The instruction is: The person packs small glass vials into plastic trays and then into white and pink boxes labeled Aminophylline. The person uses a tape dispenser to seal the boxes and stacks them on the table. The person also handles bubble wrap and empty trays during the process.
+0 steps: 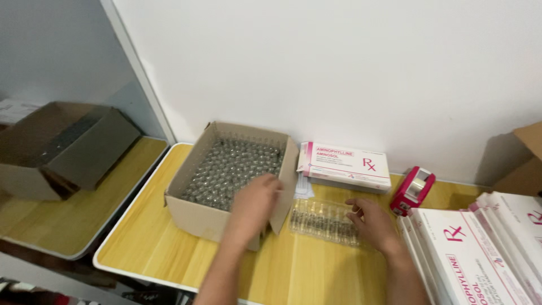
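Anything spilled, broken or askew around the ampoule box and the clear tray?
Nothing stands out. The cardboard box of ampoules sits upright, the left hand reaching in; the clear tray lies flat under the right hand. No spill visible.

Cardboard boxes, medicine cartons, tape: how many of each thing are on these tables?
Brown cardboard boxes: 3
Lone white-and-pink carton by the wall: 1
Clear plastic tray: 1
Pink tape dispenser: 1
Stacked cartons at right: too overlapped to count
Total counted: 6

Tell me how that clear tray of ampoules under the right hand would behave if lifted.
The clear plastic tray looks thin, so it would probably flex if lifted by one end. Its small glass ampoules are likely fragile. The right hand rests on its edge; flat on the wooden table, it might slide when pushed.
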